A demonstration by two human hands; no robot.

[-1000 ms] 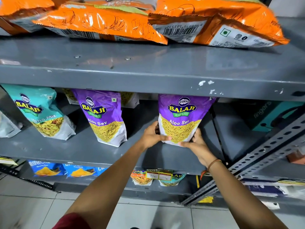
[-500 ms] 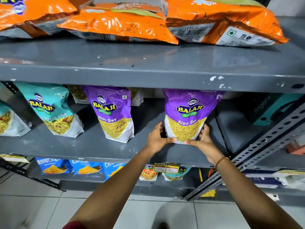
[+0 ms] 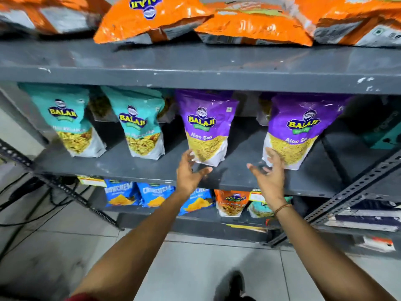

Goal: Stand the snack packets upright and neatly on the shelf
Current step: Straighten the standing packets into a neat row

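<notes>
Two purple Aloo Sev packets stand upright on the grey middle shelf [image 3: 243,179]: one at the centre [image 3: 207,124] and one to the right [image 3: 297,129]. Two teal mix packets [image 3: 67,118] [image 3: 138,124] stand upright to their left. My left hand [image 3: 189,172] hovers open just below and left of the centre purple packet, fingers near its bottom corner. My right hand [image 3: 270,172] is open in front of the lower left corner of the right purple packet, holding nothing.
Orange packets [image 3: 152,18] lie flat on the top shelf, overhanging its edge. Blue chip packets [image 3: 121,193] and an orange packet [image 3: 232,200] stand on the lower shelf. A slotted metal upright [image 3: 355,190] slants at the right. Cables [image 3: 32,203] run over the tiled floor at left.
Both hands let go of the right purple packet and drew back and left. The view shifted left, which brings a second teal packet into sight.
</notes>
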